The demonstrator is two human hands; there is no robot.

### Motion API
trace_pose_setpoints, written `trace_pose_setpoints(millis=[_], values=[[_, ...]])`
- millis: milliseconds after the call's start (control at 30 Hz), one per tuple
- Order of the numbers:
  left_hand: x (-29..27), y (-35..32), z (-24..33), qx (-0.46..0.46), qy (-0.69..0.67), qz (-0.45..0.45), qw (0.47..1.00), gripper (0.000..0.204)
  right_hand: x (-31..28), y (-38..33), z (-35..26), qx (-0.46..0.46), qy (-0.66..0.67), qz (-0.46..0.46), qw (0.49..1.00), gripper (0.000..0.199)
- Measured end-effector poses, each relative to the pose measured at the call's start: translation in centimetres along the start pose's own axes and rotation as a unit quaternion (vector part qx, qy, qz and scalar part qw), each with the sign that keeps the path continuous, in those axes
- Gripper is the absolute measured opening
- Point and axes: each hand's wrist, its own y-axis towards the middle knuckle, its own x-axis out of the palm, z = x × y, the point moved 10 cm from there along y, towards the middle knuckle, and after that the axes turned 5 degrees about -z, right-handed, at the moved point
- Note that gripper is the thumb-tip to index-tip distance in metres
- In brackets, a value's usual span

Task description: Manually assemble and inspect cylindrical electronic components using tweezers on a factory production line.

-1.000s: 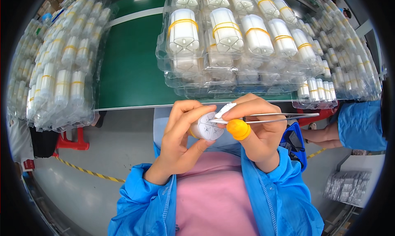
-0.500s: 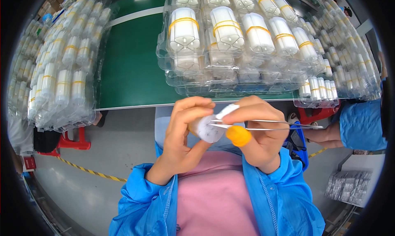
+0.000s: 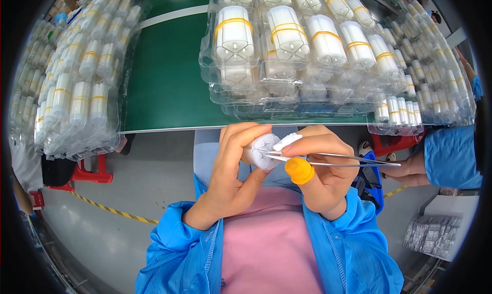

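Note:
My left hand (image 3: 232,166) is wrapped round a white cylinder (image 3: 265,150), its round end turned to the right and showing folded seams. In my right hand (image 3: 324,171) a pair of metal tweezers (image 3: 353,161) is pinched, tips touching the cylinder's end. The index finger and thumb press on the tweezers near their tips. White wrapping covers the index fingertip, and a yellow finger cot (image 3: 300,170) covers the thumb tip. Both hands are above my lap, just in front of the table edge.
A green table (image 3: 164,74) lies ahead. Stacked clear plastic trays (image 3: 302,107) hold white cylinders with yellow bands; more tray stacks (image 3: 77,104) stand at the left. Red stools (image 3: 95,170) are on both sides, and a person in blue (image 3: 453,155) is at the right.
The cylinder's end has turned a little more toward view, so its folds show more clearly. Both hands keep their hold, with the right hand slightly lower.

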Motion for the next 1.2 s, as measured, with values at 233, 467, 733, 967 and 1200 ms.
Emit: trace_pose_setpoints(millis=[233,467,733,967,1200], values=[[-0.1,0.0,0.2,-0.002,0.013,0.010,1.000,0.053,0.2,0.1,0.0,-0.008,-0.019,-0.009,1.000,0.018],[-0.3,0.0,0.4,0.023,0.039,0.017,0.999,0.055,0.5,0.5,-0.4,-0.030,-0.056,-0.025,0.998,0.016],[-0.4,0.2,0.6,0.014,0.060,0.023,0.998,0.054,0.3,0.5,0.0,-0.017,-0.048,-0.005,0.999,0.015],[-0.4,0.3,0.4,0.013,0.029,0.019,0.999,0.054,0.3,0.6,0.0,-0.030,-0.043,-0.009,0.999,0.016],[-0.4,0.3,0.3,0.005,0.035,0.017,0.999,0.054,0.6,1.0,-0.6,-0.037,-0.083,-0.036,0.995,0.018]])
